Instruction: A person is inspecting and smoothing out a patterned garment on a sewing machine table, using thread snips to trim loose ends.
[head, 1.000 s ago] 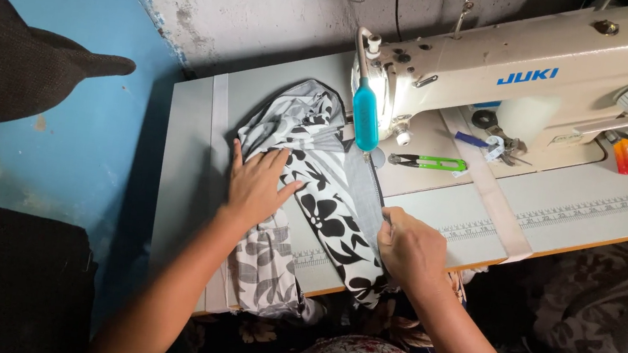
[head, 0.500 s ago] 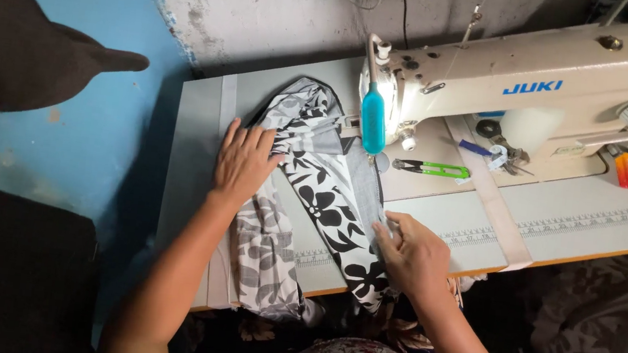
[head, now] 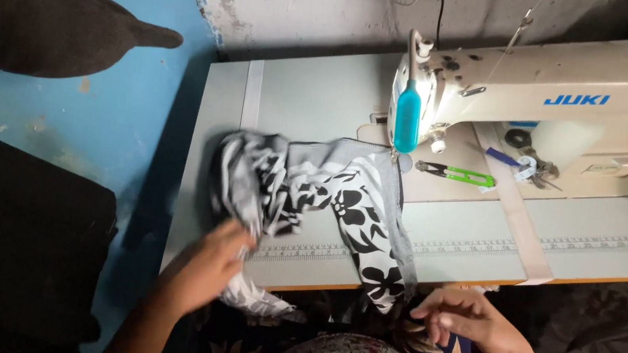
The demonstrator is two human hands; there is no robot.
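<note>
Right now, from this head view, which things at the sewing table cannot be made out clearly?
- Needle: hidden behind the teal part on the sewing machine head.
- Left hand fingers: buried in the black-and-white floral fabric, so the grip is unclear.
- Right hand: below the table edge, and whether it holds the fabric is unclear.
- Machine's right end: cut off by the frame edge.
- Small items beside the green thread snips: too small.

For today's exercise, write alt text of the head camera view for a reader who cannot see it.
A person's left hand grips bunched black-and-white floral fabric on a grey sewing table, while the right hand hovers empty below the table edge. A cream sewing machine stands behind, with green-handled snips beside its needle.
</note>
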